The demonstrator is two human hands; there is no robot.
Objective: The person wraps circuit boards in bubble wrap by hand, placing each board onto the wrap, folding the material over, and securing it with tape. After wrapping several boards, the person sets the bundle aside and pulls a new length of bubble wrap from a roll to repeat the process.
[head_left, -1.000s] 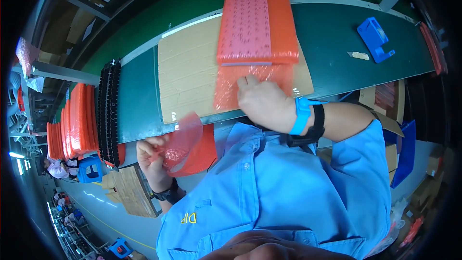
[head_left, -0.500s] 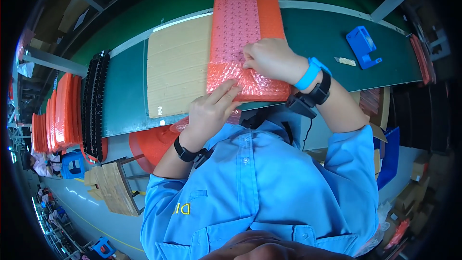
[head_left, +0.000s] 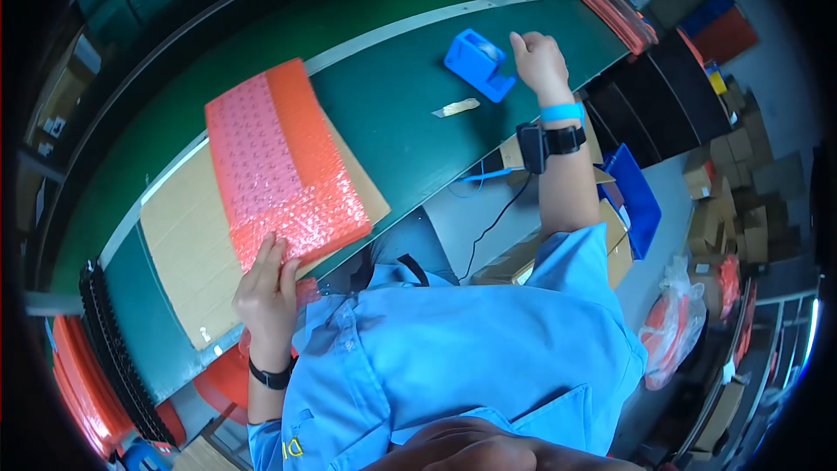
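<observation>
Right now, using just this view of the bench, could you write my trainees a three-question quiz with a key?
1. True or false: the right hand rests on the red bubble-wrap packet.
2. Which is nearest the right hand? a) the packet; b) the blue tape dispenser; c) the plastic bag.
3. Fill in: the packet lies on a sheet of ____.

Key: 1 false, the left hand is at its near edge; 2 b; 3 cardboard.

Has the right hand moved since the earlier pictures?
Yes: the right hand has moved rightward, from the red bubble-wrapped package to just right of the blue tape dispenser on the table.
</observation>
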